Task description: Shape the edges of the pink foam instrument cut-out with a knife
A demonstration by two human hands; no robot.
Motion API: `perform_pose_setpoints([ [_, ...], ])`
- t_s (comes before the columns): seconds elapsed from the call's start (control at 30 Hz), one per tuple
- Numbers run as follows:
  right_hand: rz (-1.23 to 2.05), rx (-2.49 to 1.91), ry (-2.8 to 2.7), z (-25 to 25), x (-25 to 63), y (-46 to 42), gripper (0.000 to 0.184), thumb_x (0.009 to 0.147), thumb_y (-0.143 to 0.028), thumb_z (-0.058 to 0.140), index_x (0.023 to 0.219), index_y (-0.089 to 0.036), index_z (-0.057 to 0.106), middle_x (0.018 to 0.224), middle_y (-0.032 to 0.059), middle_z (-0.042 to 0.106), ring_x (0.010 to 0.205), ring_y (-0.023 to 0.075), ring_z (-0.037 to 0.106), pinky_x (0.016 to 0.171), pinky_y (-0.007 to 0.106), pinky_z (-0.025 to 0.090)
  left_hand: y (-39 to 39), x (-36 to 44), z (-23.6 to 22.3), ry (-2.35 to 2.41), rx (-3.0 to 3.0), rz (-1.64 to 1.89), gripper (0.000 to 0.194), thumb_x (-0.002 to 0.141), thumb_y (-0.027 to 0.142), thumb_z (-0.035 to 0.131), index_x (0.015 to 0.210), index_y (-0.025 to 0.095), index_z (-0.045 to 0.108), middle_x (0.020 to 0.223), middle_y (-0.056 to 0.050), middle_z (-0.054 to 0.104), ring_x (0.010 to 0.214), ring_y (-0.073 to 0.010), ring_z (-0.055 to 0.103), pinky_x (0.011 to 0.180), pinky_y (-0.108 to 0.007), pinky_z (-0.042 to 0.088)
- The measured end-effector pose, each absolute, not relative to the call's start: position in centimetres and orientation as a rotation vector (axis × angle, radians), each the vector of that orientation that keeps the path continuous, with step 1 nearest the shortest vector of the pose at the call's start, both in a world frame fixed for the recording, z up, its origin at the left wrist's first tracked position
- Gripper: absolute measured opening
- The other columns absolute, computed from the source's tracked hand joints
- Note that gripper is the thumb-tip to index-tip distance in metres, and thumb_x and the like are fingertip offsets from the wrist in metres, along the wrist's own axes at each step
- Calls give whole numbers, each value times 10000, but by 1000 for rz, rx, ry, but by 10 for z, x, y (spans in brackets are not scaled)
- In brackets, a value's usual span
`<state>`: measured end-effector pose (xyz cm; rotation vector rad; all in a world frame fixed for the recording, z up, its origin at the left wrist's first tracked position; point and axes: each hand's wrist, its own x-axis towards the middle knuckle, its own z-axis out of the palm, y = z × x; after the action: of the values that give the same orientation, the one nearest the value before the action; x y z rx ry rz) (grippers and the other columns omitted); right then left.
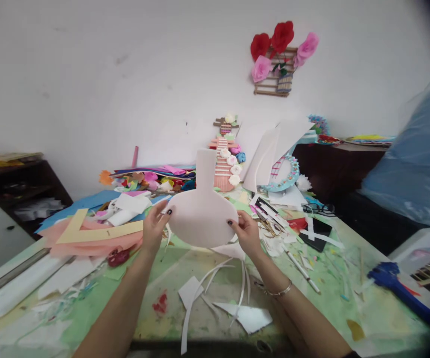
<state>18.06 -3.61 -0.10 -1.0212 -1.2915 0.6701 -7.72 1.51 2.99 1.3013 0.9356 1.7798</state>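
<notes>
A white card cut-out [203, 216], rounded below with a tall straight neck on top, is held upright above the table. My left hand [155, 227] grips its left edge, thumb on the near face. On the opposite edge my right hand [245, 229] pinches it the same way; most of the fingers are behind the card. Below it lie curled white paper strips [190, 318] and a white paper scrap [250, 318]. A guitar-shaped craft piece [224, 169] with paper flowers stands behind the card.
A blue glue gun [390, 278] lies at the right, near a black tablet-like object [316, 233] and a white pen [304, 276]. Yellow card [95, 233] and peach paper [58, 243] are piled at left. White curved sheets [265, 159] stand at the back.
</notes>
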Motion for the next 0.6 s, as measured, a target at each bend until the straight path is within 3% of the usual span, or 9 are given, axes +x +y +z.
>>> perform_pose_setpoints([
  [0.1, 526, -1029, -1378, -1, 166, -47, 229, 798, -423, 639, 952, -254, 628, 788, 31, 686, 699, 207, 634, 667, 327, 502, -4, -63, 71, 1035, 1595, 1987, 495, 603, 257, 809, 1071, 221, 654, 1217, -84, 596, 1268, -276, 443, 1099, -345, 283],
  [0.17, 463, -1013, -1461, -1, 153, -57, 200, 809, -395, 630, 960, -264, 646, 853, 50, 692, 744, 221, 635, 716, 350, 499, -15, -47, 100, 1014, 1750, 2009, 514, 570, 254, 826, 1043, 204, 633, 1206, -102, 584, 1258, -304, 439, 1110, -374, 254],
  [0.27, 415, -970, -1589, 7, 136, -75, 213, 811, -373, 627, 994, -270, 656, 905, 72, 699, 756, 227, 628, 741, 366, 494, -22, -30, 137, 1167, 1896, 1929, 487, 599, 312, 805, 1014, 175, 590, 980, -97, 609, 1021, -303, 557, 962, -393, 379],
  [0.33, 404, -908, -1717, 17, 134, -86, 253, 797, -378, 642, 1026, -272, 654, 950, 77, 700, 801, 231, 629, 763, 362, 494, -27, -30, 155, 1282, 1949, 1903, 380, 655, 335, 756, 948, 173, 576, 822, -52, 580, 844, -248, 569, 820, -340, 420],
  [0.43, 312, -892, -2050, 36, 151, -98, 290, 837, -406, 586, 1080, -258, 640, 1050, 90, 679, 993, 249, 604, 866, 371, 470, -47, -49, 173, 1316, 2031, 1921, 329, 645, 317, 747, 890, 185, 572, 700, 18, 523, 650, -151, 491, 663, -257, 383],
  [0.53, 66, -1613, -2067, 42, 187, -98, 228, 924, -368, 460, 954, -248, 651, 995, 70, 686, 978, 210, 611, 869, 324, 451, -80, -76, 179, 1194, 2047, 1841, 286, 628, 259, 737, 873, 195, 606, 665, 37, 511, 600, -114, 448, 565, -212, 323],
  [0.6, 9, -1860, -1968, 33, 210, -94, 242, 896, -364, 510, 963, -173, 641, 974, 151, 680, 991, 287, 608, 866, 398, 432, -102, -90, 172, 1161, 2047, 1614, 302, 594, 230, 746, 868, 202, 621, 648, 38, 514, 570, -112, 446, 517, -202, 298],
])
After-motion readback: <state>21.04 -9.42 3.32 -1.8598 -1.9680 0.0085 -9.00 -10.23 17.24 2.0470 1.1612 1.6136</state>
